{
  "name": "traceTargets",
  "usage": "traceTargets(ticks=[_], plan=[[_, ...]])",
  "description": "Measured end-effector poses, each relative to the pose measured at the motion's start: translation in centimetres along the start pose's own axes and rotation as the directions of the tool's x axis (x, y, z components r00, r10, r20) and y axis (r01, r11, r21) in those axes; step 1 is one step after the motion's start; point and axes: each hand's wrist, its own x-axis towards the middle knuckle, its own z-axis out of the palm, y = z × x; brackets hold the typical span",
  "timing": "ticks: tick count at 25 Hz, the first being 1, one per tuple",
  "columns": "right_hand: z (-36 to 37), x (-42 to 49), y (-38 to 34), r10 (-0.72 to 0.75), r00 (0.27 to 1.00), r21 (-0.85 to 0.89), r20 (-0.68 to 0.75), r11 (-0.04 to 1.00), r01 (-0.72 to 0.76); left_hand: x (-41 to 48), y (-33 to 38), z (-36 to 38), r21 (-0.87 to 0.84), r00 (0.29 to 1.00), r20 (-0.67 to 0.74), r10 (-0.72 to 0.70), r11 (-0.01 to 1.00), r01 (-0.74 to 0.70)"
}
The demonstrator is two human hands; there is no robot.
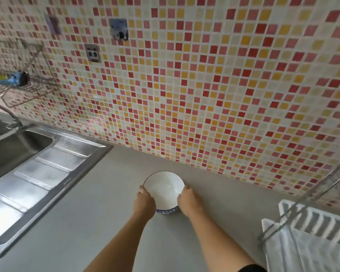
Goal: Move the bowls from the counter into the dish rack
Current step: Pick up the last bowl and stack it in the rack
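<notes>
A white bowl (163,190) with a thin dark rim and a blue pattern near its base sits on the grey counter (98,203), close to the tiled wall. My left hand (144,203) grips its left side and my right hand (187,201) grips its right side, thumbs at the rim. Whether the bowl is lifted off the counter cannot be told. The dish rack (310,218), white slats under a metal wire frame, stands at the right edge, partly cut off by the frame.
A steel sink (14,148) with a ribbed drainboard (37,183) lies at the left. A wire wall shelf (22,83) with a blue and yellow item hangs above it. The mosaic tile wall (204,85) carries a socket (92,54).
</notes>
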Motion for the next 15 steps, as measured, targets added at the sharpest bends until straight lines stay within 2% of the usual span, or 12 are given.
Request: traceTargets(ticks=[4,8,12,15], plan=[[-0.5,-0.3,-0.4,-0.003,1.000,0.034,-0.015,0.999,0.004,-0.4,-0.5,0.2,0.010,1.000,-0.021,-0.006,1.000,0.006],[-2.3,-2.7,-0.9,-0.062,0.994,0.038,-0.088,0.997,0.065,-3.1,-0.4,-1.7,-0.114,0.994,-0.108,-0.020,0.993,0.008],[-5.6,-7.3,-1.7,-0.143,0.950,0.105,-0.279,0.978,0.179,-6.7,0.2,-5.8,-0.232,0.971,-0.228,0.070,0.965,-0.124],[-8.7,-12.3,-2.4,-0.206,0.873,0.219,-0.442,0.919,0.328,-11.9,0.7,-10.2,-0.424,0.929,-0.353,0.116,0.865,-0.269]])
